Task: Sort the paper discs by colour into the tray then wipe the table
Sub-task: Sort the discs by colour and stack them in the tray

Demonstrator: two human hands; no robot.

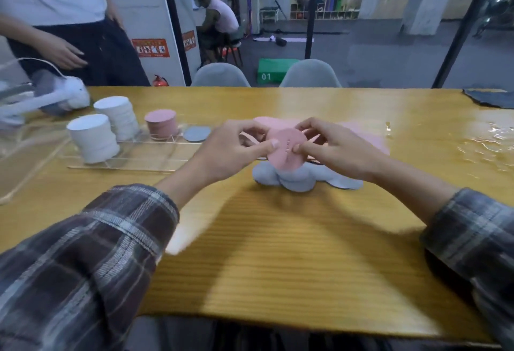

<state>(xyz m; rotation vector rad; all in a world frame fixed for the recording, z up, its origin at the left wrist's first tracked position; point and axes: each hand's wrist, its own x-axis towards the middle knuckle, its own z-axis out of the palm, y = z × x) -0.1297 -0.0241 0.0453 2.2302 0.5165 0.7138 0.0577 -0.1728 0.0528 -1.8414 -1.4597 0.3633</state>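
A pink paper disc [286,150] is held up between my left hand [236,147] and my right hand [331,150], thumbs pinching its two sides. Under them lies a loose pile of grey-blue discs [294,181] and, behind, a spread of pink discs [358,133]. The clear tray [144,157] at the left holds two white stacks [93,139] [118,116], a pink stack [162,123] and a thin grey-blue stack [197,133].
A wooden table [278,239] carries a dark cloth [492,98] at its far right corner and a white and grey device [55,97] at the far left. A person [64,22] stands behind the left end. Two grey chairs [219,76] face the far edge.
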